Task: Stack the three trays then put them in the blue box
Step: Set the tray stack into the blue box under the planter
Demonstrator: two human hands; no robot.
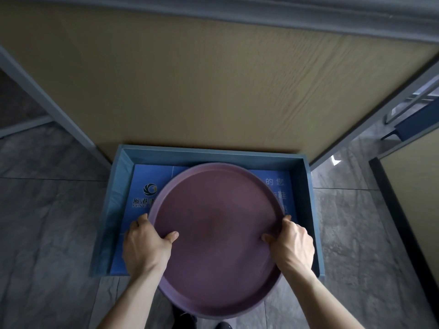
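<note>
A round purple tray (217, 236) fills the lower middle of the head view, held over the open blue box (118, 193) on the floor. Only the top tray shows; whether others lie stacked beneath it is hidden. My left hand (146, 245) grips the tray's left rim, thumb inside the rim and fingers underneath. At the right rim my right hand (291, 246) holds on in the same manner. The tray's near edge juts out past the box's front wall. The box's bottom is bright blue with a logo and white lettering.
A wooden table top (213, 79) with a grey frame lies just beyond the box, its legs to the left and right. Grey stone floor tiles (47, 222) surround the box. A second table edge (408, 186) and a dark blue object stand at the right.
</note>
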